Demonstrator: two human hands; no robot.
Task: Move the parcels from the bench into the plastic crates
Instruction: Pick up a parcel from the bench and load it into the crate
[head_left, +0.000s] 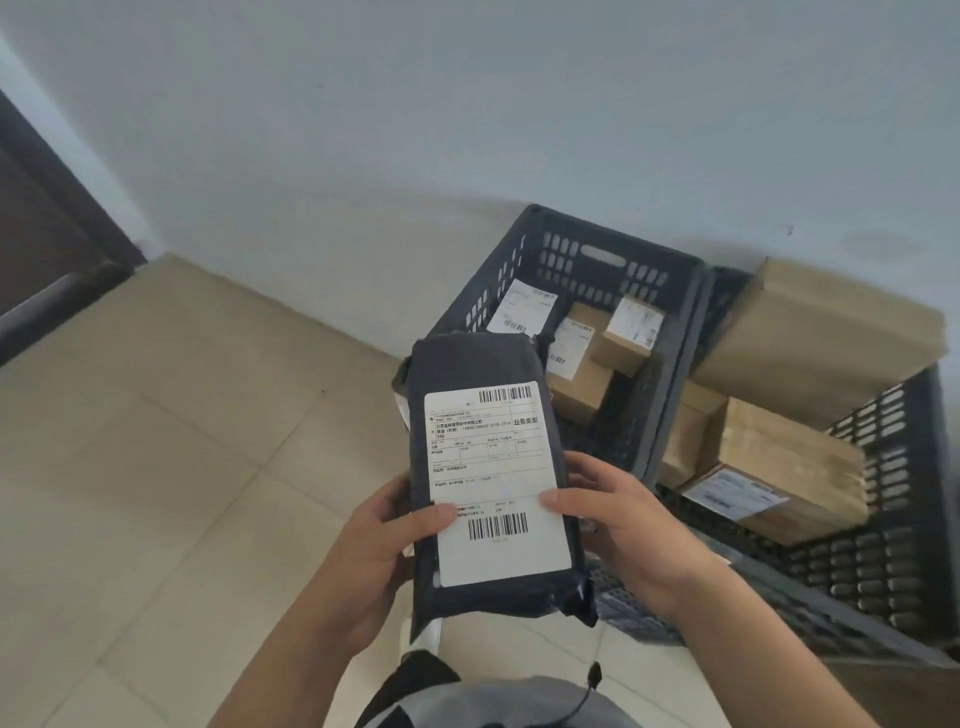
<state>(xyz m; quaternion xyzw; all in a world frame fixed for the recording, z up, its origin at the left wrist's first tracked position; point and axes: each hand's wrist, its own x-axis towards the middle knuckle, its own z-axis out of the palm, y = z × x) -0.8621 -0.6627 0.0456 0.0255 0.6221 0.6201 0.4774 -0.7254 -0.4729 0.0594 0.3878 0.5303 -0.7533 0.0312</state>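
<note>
We grasp one dark grey plastic mailer parcel (493, 467) with our left hand (384, 540) and right hand (623, 525), above two dark slotted plastic crates (670, 332) of cardboard boxes (779, 467) on beige floor tiles (156, 467) by a white wall (467, 104).

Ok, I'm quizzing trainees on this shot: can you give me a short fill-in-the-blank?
1. Both hands hold a dark parcel with a ____ label.
2. The left hand and right hand each press a ____ on the label.
3. The left crate and right crate stand on the ____.

Missing: white; thumb; floor
</note>
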